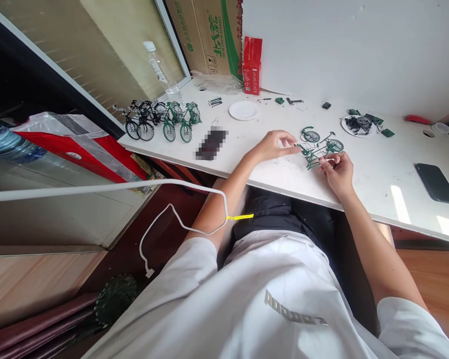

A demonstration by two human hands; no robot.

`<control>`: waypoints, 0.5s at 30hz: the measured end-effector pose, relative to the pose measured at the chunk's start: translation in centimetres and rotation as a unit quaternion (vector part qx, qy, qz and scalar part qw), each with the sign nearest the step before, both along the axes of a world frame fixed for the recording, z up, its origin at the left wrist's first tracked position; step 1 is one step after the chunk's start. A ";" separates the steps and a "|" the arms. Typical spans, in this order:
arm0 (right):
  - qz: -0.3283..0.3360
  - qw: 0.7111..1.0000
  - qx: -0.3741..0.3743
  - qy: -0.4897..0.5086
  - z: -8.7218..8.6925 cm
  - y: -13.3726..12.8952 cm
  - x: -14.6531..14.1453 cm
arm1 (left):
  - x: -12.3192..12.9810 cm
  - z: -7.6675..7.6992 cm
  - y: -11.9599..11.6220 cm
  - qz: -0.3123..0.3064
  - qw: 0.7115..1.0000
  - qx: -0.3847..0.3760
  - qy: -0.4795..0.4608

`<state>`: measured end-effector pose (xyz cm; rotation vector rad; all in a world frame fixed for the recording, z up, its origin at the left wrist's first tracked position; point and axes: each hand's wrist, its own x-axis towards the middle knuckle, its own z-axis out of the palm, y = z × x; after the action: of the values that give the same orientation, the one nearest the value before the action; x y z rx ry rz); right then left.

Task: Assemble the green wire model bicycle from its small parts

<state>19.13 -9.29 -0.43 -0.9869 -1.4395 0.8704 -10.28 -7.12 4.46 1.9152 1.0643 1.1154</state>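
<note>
A small green model bicycle [316, 155] is held just over the front part of the white table, tilted, with a spoked wheel at its right end. My right hand [338, 172] pinches its frame from the near right side. At its left end, my left hand [275, 146] has thumb and forefinger curled together at a green tip of the frame; the exact contact is too small to make out. Just behind, a wheel [313, 136] lies close to a curved green fender [307, 128]. Whether these join the bicycle is unclear.
Finished-looking black bicycles [145, 130] and green bicycles [187, 130] stand at the left, near a bottle [160, 70]. Behind are a white plate [244, 110] and red box [252, 67]. A parts plate [346, 130] and phone [437, 183] lie right. A white cable [179, 183] crosses my left arm.
</note>
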 end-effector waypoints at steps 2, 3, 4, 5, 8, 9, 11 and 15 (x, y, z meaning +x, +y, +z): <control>-0.008 1.000 0.013 0.001 0.0 0.0 0.0 | 2.3 -0.9 -0.6 -0.058 0.998 -0.031 0.006; -0.011 1.000 0.020 -0.001 0.0 -0.1 0.0 | 3.1 -1.4 -0.8 -0.066 0.997 -0.038 0.003; -0.013 1.000 0.027 -0.003 -0.1 -0.1 -0.1 | 3.8 -1.9 -1.0 -0.061 0.997 -0.042 -0.001; -0.012 0.999 0.032 -0.006 -0.1 -0.2 -0.1 | 4.4 -2.4 -1.1 -0.058 0.997 -0.049 -0.004; -0.007 0.999 0.038 -0.016 -0.1 -0.3 -0.2 | 5.8 -3.8 -1.5 -0.076 0.995 -0.061 -0.028; -0.006 0.999 0.037 -0.019 -0.1 -0.3 -0.3 | 6.2 -4.1 -1.6 -0.077 0.994 -0.061 -0.042; -0.002 0.999 0.036 -0.020 -0.1 -0.4 -0.4 | 6.8 -4.7 -1.9 -0.074 0.995 -0.054 -0.050; 0.019 0.999 0.035 -0.021 -0.1 -0.6 -0.6 | 7.4 -5.7 -1.9 -0.056 0.994 -0.061 -0.075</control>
<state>18.56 -9.91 -0.52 -0.9334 -1.5190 0.8251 -2.92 -8.98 -1.19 1.7445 0.9115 1.0870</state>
